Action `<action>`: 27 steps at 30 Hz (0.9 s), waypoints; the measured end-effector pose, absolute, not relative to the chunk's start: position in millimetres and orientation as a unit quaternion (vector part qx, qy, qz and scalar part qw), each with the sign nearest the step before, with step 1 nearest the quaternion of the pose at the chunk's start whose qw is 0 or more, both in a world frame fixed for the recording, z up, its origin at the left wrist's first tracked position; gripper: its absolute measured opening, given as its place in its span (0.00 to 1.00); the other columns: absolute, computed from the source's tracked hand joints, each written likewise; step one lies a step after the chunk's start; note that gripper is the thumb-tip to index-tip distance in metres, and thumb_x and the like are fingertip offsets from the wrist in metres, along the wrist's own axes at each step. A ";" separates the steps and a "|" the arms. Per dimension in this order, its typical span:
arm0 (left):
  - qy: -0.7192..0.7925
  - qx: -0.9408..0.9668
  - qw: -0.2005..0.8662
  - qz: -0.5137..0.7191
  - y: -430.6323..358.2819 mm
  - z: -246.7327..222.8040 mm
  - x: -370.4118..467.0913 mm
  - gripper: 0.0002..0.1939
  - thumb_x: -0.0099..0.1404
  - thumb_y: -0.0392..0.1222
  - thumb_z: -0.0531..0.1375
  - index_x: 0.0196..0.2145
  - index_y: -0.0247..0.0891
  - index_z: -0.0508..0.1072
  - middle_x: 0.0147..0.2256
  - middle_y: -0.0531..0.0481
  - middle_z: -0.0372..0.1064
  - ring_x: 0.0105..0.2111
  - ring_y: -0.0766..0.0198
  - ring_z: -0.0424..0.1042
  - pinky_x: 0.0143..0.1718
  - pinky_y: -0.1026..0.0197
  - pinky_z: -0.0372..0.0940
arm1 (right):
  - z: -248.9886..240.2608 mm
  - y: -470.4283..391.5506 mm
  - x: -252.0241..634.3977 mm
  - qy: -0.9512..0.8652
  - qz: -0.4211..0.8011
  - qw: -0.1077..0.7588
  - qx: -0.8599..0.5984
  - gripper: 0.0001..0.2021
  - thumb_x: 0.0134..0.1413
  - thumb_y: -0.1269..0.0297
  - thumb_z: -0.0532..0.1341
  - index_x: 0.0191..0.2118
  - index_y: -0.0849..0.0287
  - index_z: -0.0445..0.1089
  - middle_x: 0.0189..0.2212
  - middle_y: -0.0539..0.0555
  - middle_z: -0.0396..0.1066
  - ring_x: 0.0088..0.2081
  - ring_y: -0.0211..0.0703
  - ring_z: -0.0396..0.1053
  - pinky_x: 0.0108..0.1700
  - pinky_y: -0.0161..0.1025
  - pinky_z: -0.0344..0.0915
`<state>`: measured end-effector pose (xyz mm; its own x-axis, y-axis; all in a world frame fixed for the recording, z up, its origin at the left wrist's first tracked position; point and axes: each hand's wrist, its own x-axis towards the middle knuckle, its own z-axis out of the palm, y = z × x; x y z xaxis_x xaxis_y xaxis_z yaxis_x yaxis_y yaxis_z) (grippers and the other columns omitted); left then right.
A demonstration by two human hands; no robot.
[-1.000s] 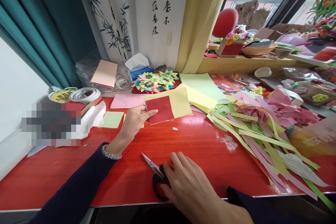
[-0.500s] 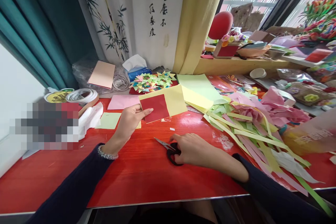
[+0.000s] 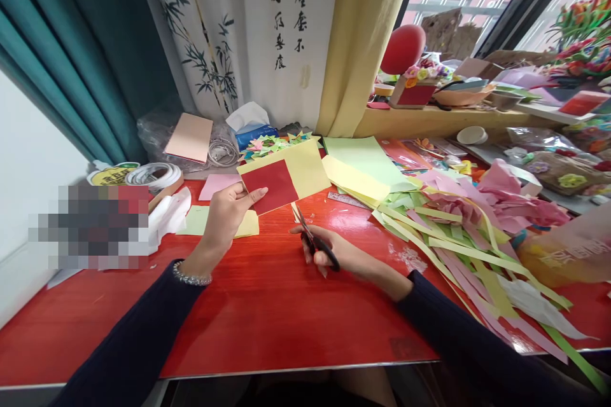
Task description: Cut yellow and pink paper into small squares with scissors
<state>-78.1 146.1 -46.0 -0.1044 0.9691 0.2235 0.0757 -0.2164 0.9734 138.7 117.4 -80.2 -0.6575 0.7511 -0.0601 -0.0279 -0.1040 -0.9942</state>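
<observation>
At the far left of the red tabletop (image 3: 224,331), which has a glossy surface with wood grain, smooth white rolls (image 3: 153,177) stand beside a soft, wrinkled white tissue (image 3: 167,216). Next to it lie a flat light green piece (image 3: 191,222) and a pale pink sheet (image 3: 219,186). The left hand (image 3: 224,213) is closed in a pinch, with the thumb on a dark red square (image 3: 272,186); this square lies flat against a larger yellow sheet (image 3: 308,168), and both are held above the tabletop. Behind them shows a spiky pile of folded paper (image 3: 265,147). The right hand (image 3: 344,248) grips scissors (image 3: 329,257) with metal blades and black handles, their tips just beside the lower edge of the yellow sheet. Farther right are a stack of yellow and green sheets (image 3: 363,178), then a tangled heap of long thin strips (image 3: 458,235) and crumpled pink paper (image 3: 515,187). I judge that much cutting is already done, because of these strips; on the yellow sheet I see no cut along the red square, so this part seems left to do.
</observation>
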 end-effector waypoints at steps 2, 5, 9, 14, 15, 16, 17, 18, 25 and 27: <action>0.485 0.535 0.390 0.572 144.4 -44.3 -75.8 0.19 0.50 0.48 0.65 0.38 0.35 0.75 0.34 0.45 0.76 0.32 0.57 0.74 0.32 0.58 0.69 | -80.0 118.5 142.5 -0.608 0.652 0.301 -0.338 0.29 0.41 0.49 0.64 0.47 0.63 0.64 0.24 0.48 0.63 0.21 0.32 0.62 0.17 0.29 0.55; 0.484 0.533 0.373 0.585 142.5 -43.2 -72.4 0.19 0.49 0.49 0.66 0.37 0.35 0.75 0.31 0.46 0.75 0.32 0.57 0.73 0.30 0.58 0.68 | -81.9 119.0 147.1 -0.625 0.604 0.331 -0.367 0.28 0.44 0.47 0.62 0.46 0.64 0.66 0.20 0.49 0.64 0.20 0.34 0.64 0.17 0.30 0.53; 0.487 0.549 0.357 0.578 140.6 -44.8 -69.2 0.16 0.50 0.47 0.65 0.35 0.37 0.75 0.28 0.48 0.74 0.30 0.58 0.72 0.28 0.60 0.67 | -81.7 117.3 149.1 -0.627 0.597 0.353 -0.355 0.30 0.43 0.47 0.63 0.48 0.64 0.66 0.19 0.49 0.64 0.21 0.35 0.65 0.19 0.30 0.52; 0.489 0.570 0.352 0.558 137.5 -47.5 -65.9 0.12 0.52 0.48 0.65 0.31 0.38 0.74 0.24 0.51 0.71 0.27 0.60 0.71 0.25 0.61 0.65 | -80.1 115.5 147.1 -0.628 0.593 0.365 -0.347 0.31 0.43 0.47 0.63 0.49 0.65 0.66 0.18 0.48 0.64 0.19 0.33 0.60 0.20 0.31 0.52; 0.490 0.572 0.352 0.556 137.1 -47.8 -65.3 0.12 0.52 0.48 0.64 0.30 0.38 0.74 0.24 0.51 0.71 0.27 0.61 0.71 0.25 0.61 0.65 | -80.5 115.4 146.7 -0.626 0.596 0.367 -0.344 0.31 0.43 0.47 0.63 0.49 0.65 0.66 0.18 0.48 0.64 0.18 0.32 0.60 0.20 0.31 0.52; 0.490 0.573 0.352 0.554 136.8 -48.0 -64.9 0.11 0.52 0.48 0.64 0.30 0.38 0.74 0.23 0.51 0.70 0.26 0.61 0.70 0.24 0.61 0.64 | -81.1 115.4 146.4 -0.623 0.598 0.370 -0.342 0.31 0.43 0.48 0.63 0.49 0.65 0.66 0.18 0.48 0.64 0.18 0.32 0.59 0.20 0.31 0.52; 0.490 0.575 0.353 0.553 136.6 -48.2 -64.5 0.11 0.52 0.48 0.64 0.30 0.38 0.73 0.23 0.52 0.70 0.26 0.62 0.70 0.24 0.61 0.64 | -81.9 115.5 146.2 -0.621 0.600 0.373 -0.341 0.31 0.42 0.48 0.63 0.49 0.66 0.66 0.18 0.48 0.64 0.18 0.32 0.60 0.20 0.31 0.52; 0.489 0.576 0.354 0.552 136.5 -48.3 -64.3 0.11 0.52 0.47 0.64 0.30 0.38 0.73 0.23 0.52 0.70 0.25 0.62 0.70 0.24 0.61 0.64 | -82.6 115.6 146.1 -0.618 0.601 0.376 -0.340 0.31 0.42 0.48 0.63 0.49 0.66 0.66 0.18 0.48 0.64 0.18 0.33 0.60 0.20 0.31 0.52; 0.484 0.572 0.363 0.554 136.5 -48.8 -63.8 0.13 0.53 0.47 0.64 0.33 0.37 0.73 0.25 0.51 0.71 0.26 0.62 0.70 0.26 0.60 0.65 | -82.6 115.4 147.2 -0.622 0.590 0.377 -0.350 0.31 0.43 0.47 0.63 0.49 0.64 0.66 0.19 0.47 0.62 0.19 0.33 0.61 0.20 0.32 0.52; 0.485 0.569 0.367 0.554 136.3 -48.6 -63.4 0.13 0.53 0.47 0.64 0.33 0.37 0.74 0.26 0.51 0.71 0.27 0.61 0.70 0.27 0.60 0.65 | -81.7 115.0 147.0 -0.623 0.587 0.379 -0.353 0.29 0.43 0.48 0.63 0.47 0.64 0.66 0.20 0.47 0.62 0.19 0.32 0.60 0.20 0.32 0.52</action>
<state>-63.4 136.3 -48.6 -0.0838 0.9579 0.2746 0.1442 -0.2610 0.9545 147.0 115.0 -81.7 -0.4642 0.8839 0.0574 -0.0043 0.0625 -0.9980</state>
